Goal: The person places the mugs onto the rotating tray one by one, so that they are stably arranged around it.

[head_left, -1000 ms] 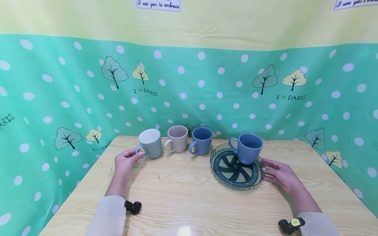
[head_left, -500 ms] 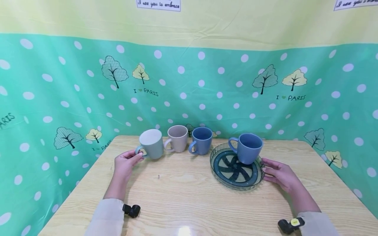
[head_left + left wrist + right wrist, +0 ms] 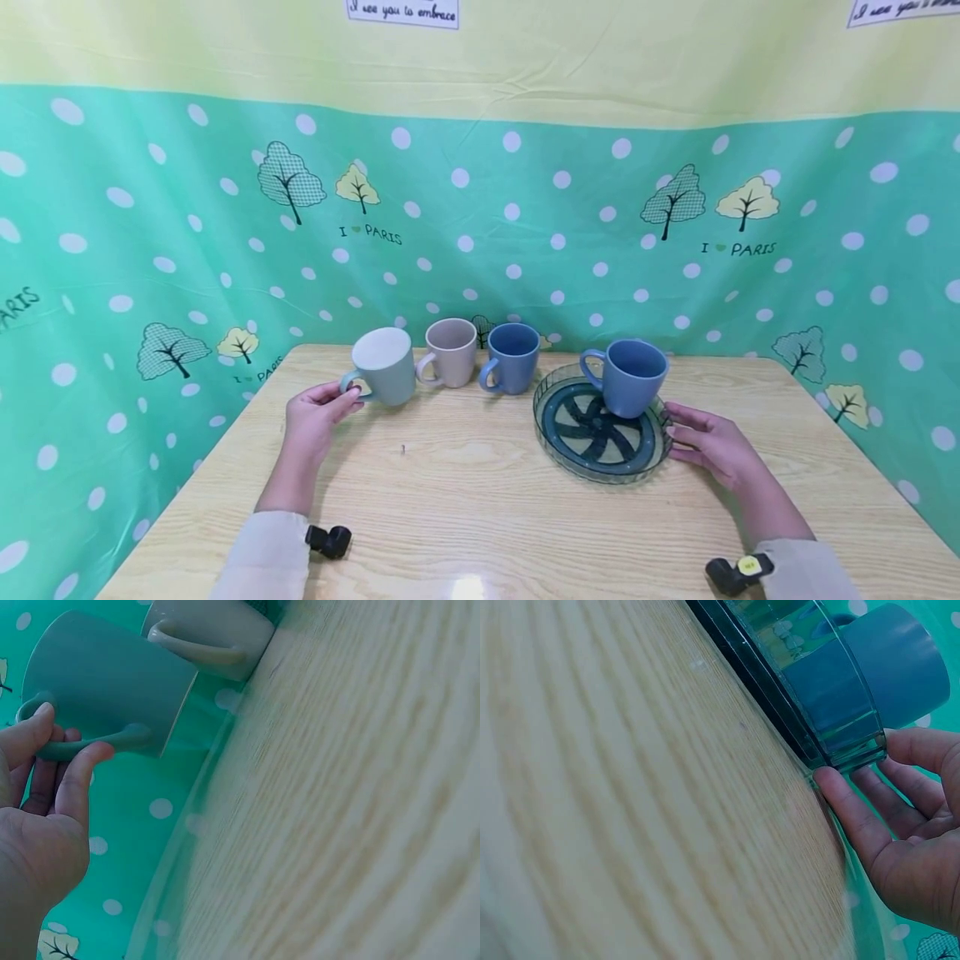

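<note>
My left hand (image 3: 315, 417) pinches the handle of a pale green mug (image 3: 385, 369); in the left wrist view that mug's base (image 3: 178, 716) hangs just off the table, slightly tilted. Beside it stand a pinkish-beige mug (image 3: 454, 358) and a dark blue mug (image 3: 517, 362), handles towards the left. A round clear tray (image 3: 581, 471) with a dark swirl-patterned bottom lies to the right. Inside it, near the far right wall, stands a lighter blue mug (image 3: 636, 383). My right hand (image 3: 712, 442) holds the tray's right wall, thumb near the rim, fingers lower down.
The wooden table (image 3: 465, 508) ends at a green dotted curtain (image 3: 510, 208) just behind the mugs. A small dark mark (image 3: 402, 450) shows on the tabletop, left of centre. Each sleeve carries a small black wrist camera (image 3: 330, 542).
My left forearm has shifted a little towards the lower left. The pale green mug has moved slightly right and towards me. My right hand, the tray and the other mugs stay put.
</note>
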### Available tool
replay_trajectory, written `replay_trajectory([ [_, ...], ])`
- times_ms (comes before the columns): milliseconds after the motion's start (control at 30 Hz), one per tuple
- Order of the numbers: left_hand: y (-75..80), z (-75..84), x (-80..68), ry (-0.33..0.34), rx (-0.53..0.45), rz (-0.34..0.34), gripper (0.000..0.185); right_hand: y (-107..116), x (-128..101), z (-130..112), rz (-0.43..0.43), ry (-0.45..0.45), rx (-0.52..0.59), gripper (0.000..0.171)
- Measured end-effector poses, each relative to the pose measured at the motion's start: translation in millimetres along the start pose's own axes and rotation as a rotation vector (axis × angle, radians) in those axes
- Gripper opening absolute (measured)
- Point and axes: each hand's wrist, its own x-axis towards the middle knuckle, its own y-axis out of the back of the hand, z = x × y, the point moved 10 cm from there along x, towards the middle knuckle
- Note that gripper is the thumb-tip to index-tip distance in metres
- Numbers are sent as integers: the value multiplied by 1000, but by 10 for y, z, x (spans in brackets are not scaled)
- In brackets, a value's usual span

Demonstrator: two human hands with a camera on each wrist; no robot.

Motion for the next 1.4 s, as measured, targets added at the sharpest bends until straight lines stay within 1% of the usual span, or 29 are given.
replay_trajectory([
  [200,-10,62,-24,-27,10,-17,12,2,-2,7,0,-1,1,67],
  [433,-34,157,-51,-79,11,-44,14,5,4,14,7,0,-1,67],
  [533,-50,198,-68,-101,15,-55,12,8,8,16,8,2,6,67],
  [667,-71,238,-85,-119,8,-72,11,5,4,13,3,10,12,67],
  [933,-126,295,-117,-138,-6,-94,13,12,9,22,6,8,14,68],
  [1233,-253,384,-161,-160,-20,-146,14,-1,-12,1,2,8,19,69],
  [1400,-307,397,-181,-168,-35,-158,12,-3,-17,-5,-1,12,25,69],
])
